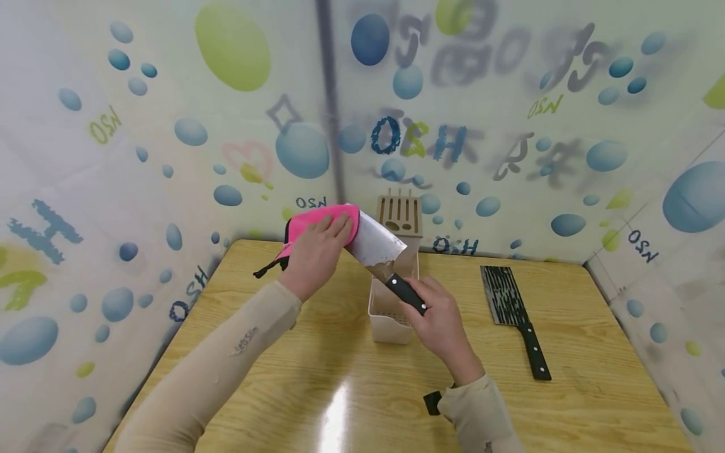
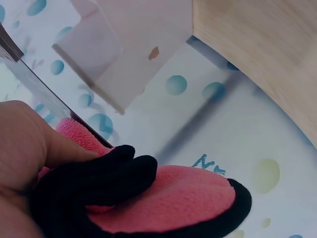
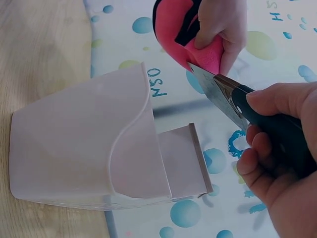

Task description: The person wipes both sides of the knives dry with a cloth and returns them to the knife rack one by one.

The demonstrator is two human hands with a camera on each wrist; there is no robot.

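In the head view, my right hand [image 1: 438,314] grips the black handle [image 1: 406,293] of a cleaver, held up over the table. Its broad metal blade [image 1: 378,242] slants up to the left. My left hand [image 1: 320,255] holds a pink cloth [image 1: 300,224] with black edging against the far end of the blade, hiding that end. The left wrist view shows the thumb pressing the folded cloth [image 2: 173,198] close to the blade's edge. From the right wrist, fingers and thumb are seen curled round the handle [image 3: 277,131].
Just behind the cleaver stands a pale knife holder [image 1: 391,327] with a slotted beige top [image 1: 399,214]. To the right on the wooden table [image 1: 283,390] lies a second cleaver [image 1: 514,314] with a dark-streaked blade. Patterned sheets [image 1: 498,94] enclose the back and sides.
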